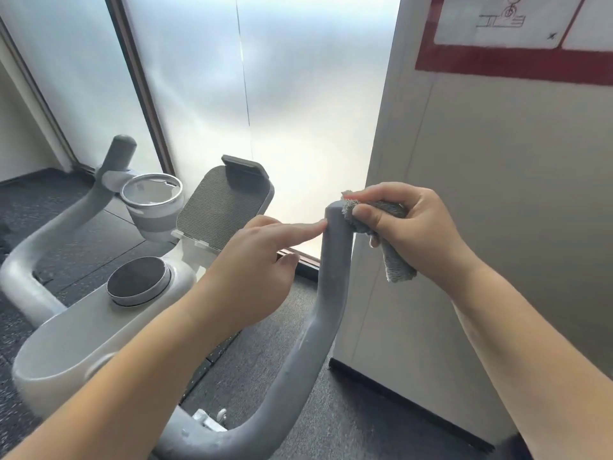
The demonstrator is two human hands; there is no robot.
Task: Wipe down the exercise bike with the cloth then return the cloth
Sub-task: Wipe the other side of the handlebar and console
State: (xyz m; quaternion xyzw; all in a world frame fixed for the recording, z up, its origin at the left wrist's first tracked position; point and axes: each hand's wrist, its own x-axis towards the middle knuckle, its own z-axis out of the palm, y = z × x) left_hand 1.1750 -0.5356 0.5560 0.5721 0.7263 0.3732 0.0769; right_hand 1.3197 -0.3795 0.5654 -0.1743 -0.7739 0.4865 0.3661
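At the rounded grey handlebar tip, right hand fingers pinch nubby cloth; left hand fingers relaxed.

Two bare forearms, left hand, right hand, no sleeves.

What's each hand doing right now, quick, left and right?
Left hand: open, index finger extended and touching the right handlebar grip, holding nothing.
Right hand: fingers curled around the grey cloth, held against the grip's top.

My right hand holds the cloth against the right handlebar tip; my left hand touches it from the left. Further left sit the dial, cup holder and tablet rest.
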